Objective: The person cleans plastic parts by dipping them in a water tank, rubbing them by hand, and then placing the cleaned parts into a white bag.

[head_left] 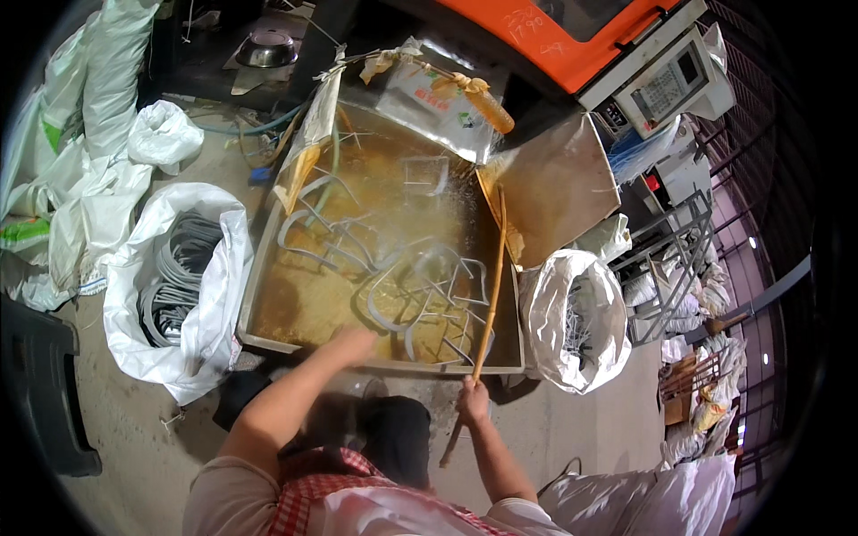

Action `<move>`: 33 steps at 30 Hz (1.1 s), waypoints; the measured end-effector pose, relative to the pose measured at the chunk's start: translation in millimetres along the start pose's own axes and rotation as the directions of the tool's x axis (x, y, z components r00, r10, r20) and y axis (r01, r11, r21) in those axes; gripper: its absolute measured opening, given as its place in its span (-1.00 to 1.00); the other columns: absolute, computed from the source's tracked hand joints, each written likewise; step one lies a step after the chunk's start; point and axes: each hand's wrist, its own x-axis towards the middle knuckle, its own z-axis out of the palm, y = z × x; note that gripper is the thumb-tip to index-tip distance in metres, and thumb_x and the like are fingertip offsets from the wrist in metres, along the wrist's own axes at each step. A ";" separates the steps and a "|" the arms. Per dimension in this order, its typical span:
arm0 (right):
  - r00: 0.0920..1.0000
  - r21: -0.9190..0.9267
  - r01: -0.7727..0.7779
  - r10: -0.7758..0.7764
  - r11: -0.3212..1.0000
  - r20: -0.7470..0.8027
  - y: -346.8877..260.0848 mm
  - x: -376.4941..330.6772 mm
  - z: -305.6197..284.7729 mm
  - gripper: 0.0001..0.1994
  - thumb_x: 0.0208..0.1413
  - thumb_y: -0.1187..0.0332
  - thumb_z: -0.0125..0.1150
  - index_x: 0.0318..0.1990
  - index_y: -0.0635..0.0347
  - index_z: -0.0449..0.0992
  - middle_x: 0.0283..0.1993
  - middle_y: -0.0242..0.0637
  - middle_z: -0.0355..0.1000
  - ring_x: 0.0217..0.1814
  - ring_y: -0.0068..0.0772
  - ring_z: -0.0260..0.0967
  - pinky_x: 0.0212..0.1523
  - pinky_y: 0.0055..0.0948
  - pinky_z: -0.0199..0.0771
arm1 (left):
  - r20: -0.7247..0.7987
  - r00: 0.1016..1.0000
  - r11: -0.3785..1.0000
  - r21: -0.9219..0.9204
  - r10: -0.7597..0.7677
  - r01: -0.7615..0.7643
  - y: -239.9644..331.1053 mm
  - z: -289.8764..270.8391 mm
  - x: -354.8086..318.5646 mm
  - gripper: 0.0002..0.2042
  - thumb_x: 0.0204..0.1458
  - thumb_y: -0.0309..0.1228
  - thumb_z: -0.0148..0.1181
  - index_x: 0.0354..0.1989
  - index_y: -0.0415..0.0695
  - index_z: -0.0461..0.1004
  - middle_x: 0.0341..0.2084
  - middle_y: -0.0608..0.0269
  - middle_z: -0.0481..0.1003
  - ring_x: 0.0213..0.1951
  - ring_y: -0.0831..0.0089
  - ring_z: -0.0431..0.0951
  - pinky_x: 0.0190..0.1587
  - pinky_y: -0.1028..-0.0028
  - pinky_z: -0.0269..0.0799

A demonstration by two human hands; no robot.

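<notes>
The wooden stick [490,295] runs along the right side of a wide metal tray [268,259] of murky brown liquid that sits on the floor, its lower end sticking out past the tray's near rim. The right hand [472,402] is clenched around the stick just outside that near rim. The left hand [355,342] reaches over the near rim into the liquid among grey curved plastic parts [420,286]; it is blurred, so whether it grips one cannot be told. A white sack of grey tubing [179,277] stands just beside the tray's left edge, and a clear bag of pale parts [576,326] near its right corner. An orange machine [590,27] is cut off at the top.
</notes>
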 end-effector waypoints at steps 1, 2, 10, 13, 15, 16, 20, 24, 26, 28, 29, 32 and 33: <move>0.998 -0.002 -0.066 0.066 0.998 -0.002 -12.5 4.9 -8.8 -0.73 0.13 0.13 -0.03 -0.49 0.06 0.17 -0.75 -0.54 0.02 -0.82 -0.64 -0.02 -0.83 -0.57 0.03 | 0.025 1.000 1.000 -0.005 -0.004 0.004 2.2 2.2 2.5 -0.68 -0.15 -0.29 0.11 -0.24 -0.23 0.43 -0.28 -0.05 0.46 -0.18 0.05 0.44 -0.12 0.19 0.34; 0.968 0.275 -0.244 0.217 0.930 0.128 -44.5 -6.0 -14.9 -0.73 0.13 0.15 -0.05 -0.52 0.07 0.19 -0.74 -0.51 0.10 -0.81 -0.60 0.03 -0.82 -0.56 0.06 | 0.048 0.999 1.000 -0.005 -0.019 0.019 -1.0 6.3 2.2 -0.69 -0.15 -0.30 0.11 -0.26 -0.23 0.43 -0.28 -0.05 0.46 -0.18 0.05 0.44 -0.13 0.18 0.34; 0.992 -0.147 -0.110 0.117 0.983 0.041 -3.2 -40.0 -32.9 -0.66 0.07 0.08 0.01 -0.37 0.22 0.45 -0.66 -0.43 0.27 -0.67 -0.57 0.22 -0.65 -0.50 0.22 | 0.016 0.999 0.999 0.033 0.030 -0.031 -2.2 -0.8 -3.2 -0.56 -0.13 -0.16 0.07 -0.09 -0.16 0.37 -0.16 -0.04 0.43 -0.11 0.06 0.41 -0.06 0.20 0.31; 0.991 -0.251 -0.109 0.124 0.962 0.042 -11.3 -61.8 -32.5 -0.71 0.08 0.11 0.01 -0.38 0.16 0.44 -0.67 -0.50 0.22 -0.71 -0.64 0.14 -0.70 -0.56 0.14 | 0.072 0.997 0.999 0.052 -0.005 0.001 2.6 2.6 -3.9 -0.55 -0.13 -0.16 0.07 -0.08 -0.16 0.37 -0.16 -0.04 0.43 -0.11 0.05 0.41 -0.06 0.20 0.31; 0.991 -0.136 -0.125 0.129 0.983 0.021 -12.5 -77.2 -36.2 -0.73 0.08 0.11 0.01 -0.38 0.14 0.45 -0.68 -0.52 0.20 -0.72 -0.64 0.13 -0.71 -0.58 0.14 | 0.078 0.997 0.997 0.071 0.005 -0.011 6.0 2.8 -4.4 -0.54 -0.12 -0.17 0.08 -0.04 -0.14 0.36 -0.16 -0.04 0.43 -0.09 0.05 0.41 -0.05 0.20 0.31; 0.991 -0.079 -0.134 0.135 0.988 0.016 -11.1 -83.1 -38.8 -0.73 0.08 0.12 0.01 -0.39 0.12 0.45 -0.69 -0.52 0.20 -0.72 -0.64 0.13 -0.71 -0.59 0.13 | 0.056 0.998 0.998 0.063 0.024 -0.027 4.9 5.1 -4.5 -0.54 -0.12 -0.17 0.08 -0.03 -0.14 0.35 -0.16 -0.04 0.43 -0.09 0.05 0.40 -0.05 0.21 0.31; 0.988 -0.185 -0.148 0.155 0.971 0.024 19.1 -78.3 -55.7 -0.74 0.08 0.15 0.03 -0.35 0.17 0.45 -0.63 -0.48 0.27 -0.67 -0.65 0.19 -0.67 -0.60 0.17 | 0.046 0.999 0.999 0.045 0.012 -0.014 0.4 5.9 -2.1 -0.54 -0.12 -0.20 0.08 -0.02 -0.15 0.34 -0.16 -0.05 0.43 -0.09 0.05 0.40 -0.05 0.21 0.31; 0.998 -0.098 -0.067 0.065 0.993 -0.021 11.8 -99.6 -63.9 -0.74 0.05 0.24 0.11 -0.22 0.26 0.40 -0.50 -0.41 0.36 -0.49 -0.60 0.30 -0.51 -0.57 0.29 | 0.000 0.999 0.999 0.010 0.037 -0.037 8.7 -9.4 -8.2 -0.55 -0.13 -0.22 0.10 -0.04 -0.16 0.35 -0.17 -0.06 0.42 -0.09 0.05 0.40 -0.06 0.20 0.31; 0.998 -0.057 -0.056 0.055 0.997 -0.012 4.5 -108.0 -67.0 -0.71 0.05 0.25 0.11 -0.16 0.26 0.39 -0.50 -0.40 0.36 -0.50 -0.59 0.30 -0.49 -0.56 0.31 | 0.056 0.998 0.999 0.041 -0.014 0.011 7.1 -10.2 -5.3 -0.55 -0.12 -0.22 0.10 -0.04 -0.17 0.35 -0.16 -0.07 0.42 -0.09 0.05 0.40 -0.06 0.20 0.31; 0.999 -0.078 -0.049 0.049 0.996 -0.011 4.9 -116.0 -74.9 -0.69 0.04 0.24 0.11 -0.14 0.27 0.40 -0.46 -0.33 0.40 -0.47 -0.54 0.33 -0.43 -0.52 0.34 | 0.043 0.999 0.998 0.055 0.006 -0.008 13.2 -13.3 -1.3 -0.57 -0.12 -0.22 0.10 -0.06 -0.19 0.36 -0.16 -0.09 0.41 -0.09 0.03 0.40 -0.05 0.22 0.30; 0.999 -0.124 -0.050 0.050 0.991 -0.003 7.5 -120.5 -80.5 -0.69 0.03 0.23 0.10 -0.15 0.27 0.42 -0.42 -0.26 0.43 -0.44 -0.48 0.36 -0.38 -0.48 0.35 | 0.036 0.999 1.000 0.014 0.012 -0.013 12.7 -6.5 -1.4 -0.57 -0.12 -0.22 0.11 -0.06 -0.18 0.37 -0.15 -0.08 0.41 -0.09 0.04 0.40 -0.05 0.23 0.30; 0.998 -0.137 -0.047 0.052 0.989 0.032 23.7 -112.3 -72.5 -0.67 0.04 0.23 0.11 -0.09 0.23 0.40 -0.40 -0.28 0.43 -0.41 -0.52 0.36 -0.33 -0.50 0.37 | -0.016 1.000 1.000 -0.019 -0.008 0.008 -13.8 17.4 -2.0 -0.56 -0.12 -0.20 0.12 -0.05 -0.15 0.38 -0.13 -0.04 0.41 -0.07 0.06 0.40 -0.03 0.27 0.30; 0.997 -0.127 -0.056 0.061 0.990 0.040 29.9 -108.9 -71.5 -0.66 0.05 0.23 0.12 -0.06 0.21 0.39 -0.41 -0.32 0.41 -0.42 -0.57 0.35 -0.33 -0.54 0.37 | -0.026 0.999 0.999 0.000 -0.036 0.036 -16.8 24.4 -1.4 -0.56 -0.12 -0.19 0.13 -0.05 -0.13 0.39 -0.11 -0.02 0.41 -0.06 0.07 0.40 -0.02 0.30 0.30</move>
